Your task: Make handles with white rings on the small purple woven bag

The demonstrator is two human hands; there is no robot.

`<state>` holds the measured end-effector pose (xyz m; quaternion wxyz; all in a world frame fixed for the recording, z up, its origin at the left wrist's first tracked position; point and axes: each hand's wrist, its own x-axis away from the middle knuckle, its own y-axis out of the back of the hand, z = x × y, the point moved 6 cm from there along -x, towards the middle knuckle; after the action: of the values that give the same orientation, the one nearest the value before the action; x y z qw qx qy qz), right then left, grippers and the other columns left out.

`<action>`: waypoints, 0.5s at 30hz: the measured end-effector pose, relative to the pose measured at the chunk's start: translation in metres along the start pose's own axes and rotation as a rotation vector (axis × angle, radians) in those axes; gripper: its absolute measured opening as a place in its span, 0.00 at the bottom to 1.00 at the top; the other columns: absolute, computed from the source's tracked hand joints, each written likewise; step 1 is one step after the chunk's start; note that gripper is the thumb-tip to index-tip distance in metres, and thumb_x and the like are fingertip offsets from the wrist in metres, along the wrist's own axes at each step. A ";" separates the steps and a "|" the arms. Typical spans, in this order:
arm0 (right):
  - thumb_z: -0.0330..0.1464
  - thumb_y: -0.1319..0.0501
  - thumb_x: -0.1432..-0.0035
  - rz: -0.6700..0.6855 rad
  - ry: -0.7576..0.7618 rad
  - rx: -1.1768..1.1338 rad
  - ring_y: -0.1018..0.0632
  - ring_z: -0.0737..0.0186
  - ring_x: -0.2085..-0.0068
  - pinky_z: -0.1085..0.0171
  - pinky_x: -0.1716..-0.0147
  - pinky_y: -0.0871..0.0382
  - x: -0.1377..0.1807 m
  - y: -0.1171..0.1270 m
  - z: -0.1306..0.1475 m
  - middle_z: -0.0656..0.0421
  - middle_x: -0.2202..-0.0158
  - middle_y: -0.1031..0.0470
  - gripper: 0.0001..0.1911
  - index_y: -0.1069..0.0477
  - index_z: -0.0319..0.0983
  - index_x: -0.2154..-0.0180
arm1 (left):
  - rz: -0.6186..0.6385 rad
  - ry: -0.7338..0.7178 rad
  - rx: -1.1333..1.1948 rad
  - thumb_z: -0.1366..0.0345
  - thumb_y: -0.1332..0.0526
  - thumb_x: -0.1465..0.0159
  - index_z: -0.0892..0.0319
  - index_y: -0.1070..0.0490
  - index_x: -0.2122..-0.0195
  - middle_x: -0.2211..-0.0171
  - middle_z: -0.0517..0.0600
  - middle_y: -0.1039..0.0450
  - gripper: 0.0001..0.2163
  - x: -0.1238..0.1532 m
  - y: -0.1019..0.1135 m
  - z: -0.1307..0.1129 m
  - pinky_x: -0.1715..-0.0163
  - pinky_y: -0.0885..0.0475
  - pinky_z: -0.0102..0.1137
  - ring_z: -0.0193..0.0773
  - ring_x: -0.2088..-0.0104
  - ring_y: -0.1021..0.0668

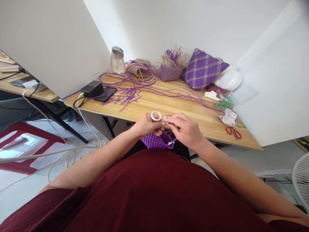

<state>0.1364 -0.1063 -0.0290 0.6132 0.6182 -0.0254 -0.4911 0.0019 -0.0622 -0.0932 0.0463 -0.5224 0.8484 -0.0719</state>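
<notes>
My left hand [147, 126] is closed around a small white tape roll [156, 115], held just above the near edge of the wooden table [169, 108]. My right hand [185, 129] pinches the tape's free end together with thin purple strips [169, 118], right beside the left hand. Below both hands, in my lap, sits a small purple woven piece [158, 140]; its lower part is hidden by my dark red clothing.
Loose purple strips [130, 88] sprawl over the table. At the back stand a jar [117, 60], a beige woven piece [140, 68], a small basket [170, 69] and a purple-beige bag [201, 69]. A charger and phone [98, 90] lie left; orange-handled scissors [233, 132] lie right. A red stool [26, 145] stands on the floor.
</notes>
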 end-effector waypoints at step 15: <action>0.30 0.44 0.35 0.207 0.034 0.282 0.23 0.59 0.62 0.63 0.62 0.30 -0.003 0.004 0.003 0.53 0.63 0.24 0.11 0.22 0.38 0.60 | -0.080 -0.006 -0.074 0.71 0.32 0.44 0.63 0.27 0.69 0.80 0.47 0.25 0.04 0.001 -0.004 0.003 0.78 0.24 0.25 0.31 0.81 0.22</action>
<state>0.1353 -0.1073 -0.0240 0.5682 0.7002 -0.1474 -0.4064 0.0055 -0.0649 -0.0951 0.0266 -0.5577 0.8286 -0.0408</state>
